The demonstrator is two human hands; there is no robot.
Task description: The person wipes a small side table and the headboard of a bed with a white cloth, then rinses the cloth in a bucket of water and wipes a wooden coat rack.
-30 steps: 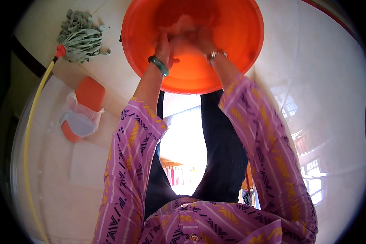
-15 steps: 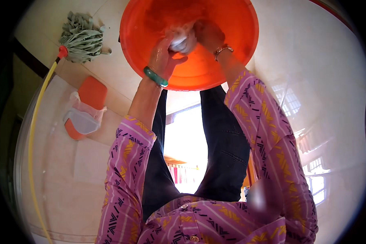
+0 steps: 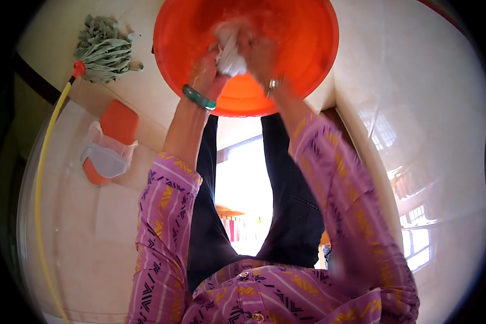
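A wide orange-red basin (image 3: 248, 108) stands at the top of the view, its far side cut off by the frame. Inside it, a wet white cloth (image 3: 231, 56) is bunched between my two hands. My left hand (image 3: 206, 73), with a green bangle at the wrist, grips the cloth's left side. On its right side my right hand (image 3: 260, 59) holds the cloth too; a metal bracelet circles that wrist. The right hand is smeared by motion, and its fingertips are partly hidden by the cloth. Water seems to lie in the basin, though its level is hard to tell.
To the left, a grey-green strip mop (image 3: 108, 54) lies on the tiled floor, its yellow handle (image 3: 40, 178) running toward the lower edge. Near it lies an orange flat object (image 3: 119, 121) partly inside a clear plastic bag (image 3: 116, 156). A shiny wall (image 3: 416, 108) rises on the right.
My right hand has swung left and slightly nearer, closing in on the cloth beside my left hand. The cloth now hangs more upright. The whole view has shifted slightly.
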